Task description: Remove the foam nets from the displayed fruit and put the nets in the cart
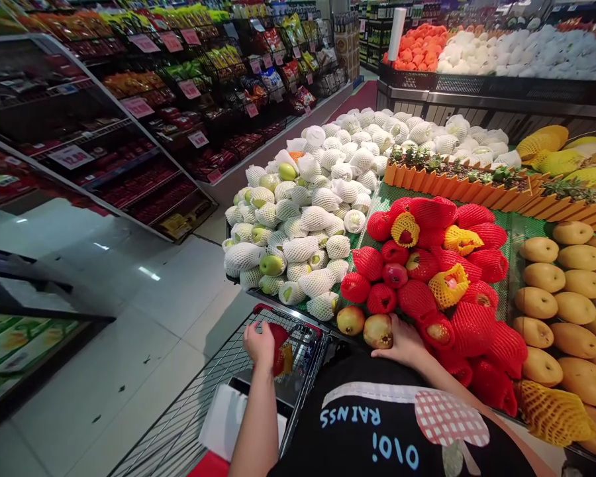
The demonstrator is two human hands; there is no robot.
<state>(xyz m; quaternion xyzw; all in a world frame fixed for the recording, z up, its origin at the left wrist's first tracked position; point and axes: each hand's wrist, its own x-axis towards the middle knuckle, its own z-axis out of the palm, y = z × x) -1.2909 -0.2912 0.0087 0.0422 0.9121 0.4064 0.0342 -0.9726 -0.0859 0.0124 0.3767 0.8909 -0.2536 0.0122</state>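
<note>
My left hand is over the shopping cart, its fingers curled on a red foam net. Part of the net hangs beside the hand, with a yellow net below it. At the front edge of the fruit display, my right hand rests against a bare reddish-yellow fruit, fingers around its right side. A similar fruit lies just left of it. Fruits in red foam nets are piled behind and to the right of my right hand.
Fruits in white nets fill the display's left part. Brown-yellow fruits lie in rows at the right, behind them an orange planter fence. Packaged-goods shelves stand at the back left. A white box is at the cart.
</note>
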